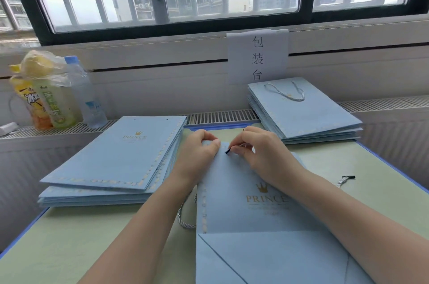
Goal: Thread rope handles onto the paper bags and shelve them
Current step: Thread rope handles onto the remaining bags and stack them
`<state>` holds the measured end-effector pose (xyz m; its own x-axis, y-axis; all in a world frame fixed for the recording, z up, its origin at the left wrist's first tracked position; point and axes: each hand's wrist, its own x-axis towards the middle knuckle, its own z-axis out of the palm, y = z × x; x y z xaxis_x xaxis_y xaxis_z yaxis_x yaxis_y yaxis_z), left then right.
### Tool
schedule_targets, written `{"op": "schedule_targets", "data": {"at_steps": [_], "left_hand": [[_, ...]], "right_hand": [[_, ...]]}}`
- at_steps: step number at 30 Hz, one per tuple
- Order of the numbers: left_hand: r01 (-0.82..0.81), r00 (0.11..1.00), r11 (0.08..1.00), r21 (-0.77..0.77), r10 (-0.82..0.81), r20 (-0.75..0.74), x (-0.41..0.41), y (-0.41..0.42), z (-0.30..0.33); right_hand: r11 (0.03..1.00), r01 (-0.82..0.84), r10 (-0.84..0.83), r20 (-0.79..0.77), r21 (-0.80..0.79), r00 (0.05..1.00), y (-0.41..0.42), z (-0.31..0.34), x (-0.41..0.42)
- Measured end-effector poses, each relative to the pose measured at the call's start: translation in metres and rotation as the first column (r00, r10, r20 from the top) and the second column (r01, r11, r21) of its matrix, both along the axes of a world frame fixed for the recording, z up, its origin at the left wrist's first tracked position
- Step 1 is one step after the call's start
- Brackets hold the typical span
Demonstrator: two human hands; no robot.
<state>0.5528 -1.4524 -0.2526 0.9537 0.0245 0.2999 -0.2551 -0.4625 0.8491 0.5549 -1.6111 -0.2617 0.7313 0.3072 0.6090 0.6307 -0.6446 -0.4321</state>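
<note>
Green table (pixel 97 232) — rope tip (pixel 228 150) in right hand (pixel 262 149), rope mostly hidden

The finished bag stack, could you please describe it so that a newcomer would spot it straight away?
Start at the paper sign taped below the window. Directly beneath it, at the table's far right, lies the finished bag stack. Unlike the left stack, whose top bag shows bare holes, its top bag carries a rope handle.
</note>
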Motion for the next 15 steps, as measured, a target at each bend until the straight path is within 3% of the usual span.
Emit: {"op": "schedule_targets", "data": {"at_steps": [4,8,15], "left_hand": [[-0.02,0.999,0.998,-0.057,0.022,0.036,0.0018,-0.0024,-0.0024],[-0.018,1.0,0.999,-0.05,0.018,0.003,0.0049,0.0001,-0.003],[0.0,0.998,0.997,-0.074,0.005,0.06,0.0041,-0.0001,-0.0002]], "right_hand": [[0.998,0.005,0.003,0.1,-0.07,0.995,0.005,0.0015,-0.006],[0.994,-0.056,0.062,0.07,-0.094,0.996,0.0073,-0.0017,-0.0058],[0.989,-0.092,0.106,-0.121,0.116,0.987,0.0076,-0.0012,-0.0052]]}}
